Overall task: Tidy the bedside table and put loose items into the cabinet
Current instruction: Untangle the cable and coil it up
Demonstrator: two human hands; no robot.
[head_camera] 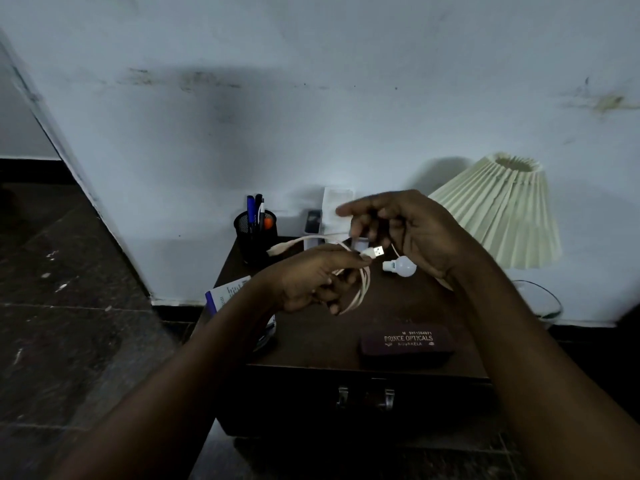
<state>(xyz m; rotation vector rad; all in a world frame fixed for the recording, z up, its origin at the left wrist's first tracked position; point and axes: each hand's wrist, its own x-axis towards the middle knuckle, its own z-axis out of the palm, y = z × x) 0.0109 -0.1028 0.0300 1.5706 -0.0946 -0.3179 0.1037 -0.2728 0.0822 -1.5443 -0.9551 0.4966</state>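
Above the dark wooden bedside table [311,334], my left hand [311,278] grips a coiled white USB cable [362,289], its metal plug [375,251] sticking out past my fingertips. My right hand [405,230] hovers just right of the plug with fingers spread, and a strand of the cable runs under its palm; whether it grips that strand I cannot tell. A small white bulb [401,266] lies on the table beneath my right hand. A maroon spectacle case [407,344] marked "Prince Opticals" rests near the front edge. The cabinet front [365,398] below has a metal handle.
A black mesh pen holder [254,233] with pens stands at the back left. A cream pleated lampshade [502,213] fills the right side. A white paper [337,206] and a small dark item [313,220] lean on the wall. A blue-and-white packet [225,292] lies at the left edge.
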